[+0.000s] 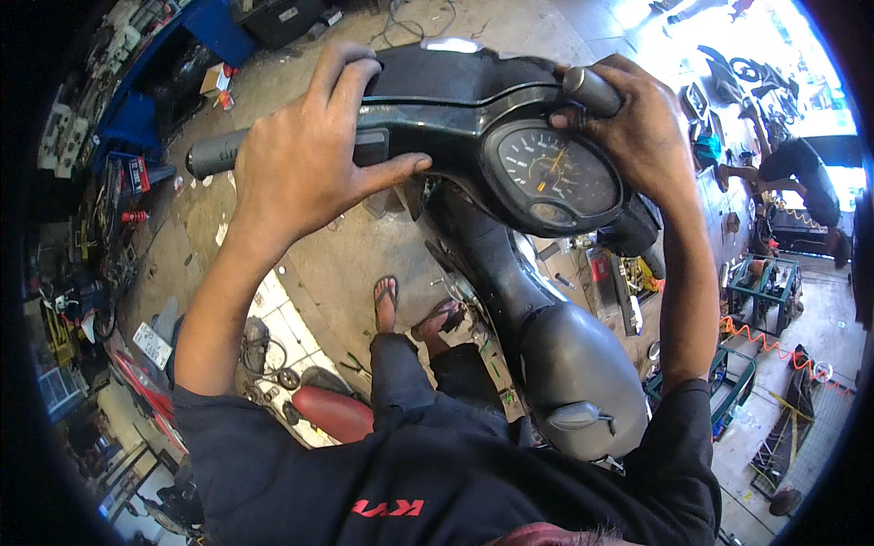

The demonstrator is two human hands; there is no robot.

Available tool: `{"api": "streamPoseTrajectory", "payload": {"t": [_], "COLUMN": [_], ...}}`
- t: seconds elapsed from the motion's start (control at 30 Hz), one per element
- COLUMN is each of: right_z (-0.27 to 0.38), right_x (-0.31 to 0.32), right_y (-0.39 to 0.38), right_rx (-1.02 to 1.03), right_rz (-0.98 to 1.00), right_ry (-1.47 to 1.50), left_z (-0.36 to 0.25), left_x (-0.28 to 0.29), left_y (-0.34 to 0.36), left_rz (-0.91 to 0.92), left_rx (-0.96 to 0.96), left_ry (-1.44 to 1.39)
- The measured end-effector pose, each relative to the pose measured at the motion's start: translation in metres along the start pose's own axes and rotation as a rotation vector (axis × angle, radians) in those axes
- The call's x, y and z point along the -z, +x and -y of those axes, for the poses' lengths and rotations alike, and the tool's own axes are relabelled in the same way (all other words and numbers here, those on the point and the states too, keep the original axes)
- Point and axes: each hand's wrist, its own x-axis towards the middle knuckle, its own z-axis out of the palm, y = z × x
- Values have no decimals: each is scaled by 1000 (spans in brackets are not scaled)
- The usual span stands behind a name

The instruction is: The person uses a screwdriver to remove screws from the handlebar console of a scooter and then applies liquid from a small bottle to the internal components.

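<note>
A scooter's black handlebar cover (437,82), with a round speedometer (551,173) set in it, is in front of me. My left hand (305,136) is closed over the cover's left part, fingers curled over its far edge and thumb on the near side. A grey rubber grip (214,155) sticks out beyond that hand. My right hand (637,127) is closed at the speedometer's right, its thumb tip touching the cover. Between its thumb and fingers lies a dark cylindrical handle (592,91); its far part is hidden. A loose mirror (578,417) rests on the black seat (583,364).
A red seat-like part (332,414) lies on the floor at left among loose parts. Blue shelving (214,36) stands far left. At right are an orange coiled hose (756,337), green metal frames (765,282) and another person (792,173) bent low.
</note>
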Motion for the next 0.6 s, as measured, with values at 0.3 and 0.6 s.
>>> {"api": "streamPoseTrajectory", "payload": {"t": [0.3,0.6], "right_z": [-14,31], "right_x": [-8,-27], "right_y": [3,-21], "right_rx": [29,-66], "right_rz": [-34,-227], "right_ry": [-21,-40], "left_z": [-3,-38], "left_x": [-4,6], "left_y": [2,2], "left_rz": [-16,-16], "left_rx": [40,137], "left_ry": [32,-5]}}
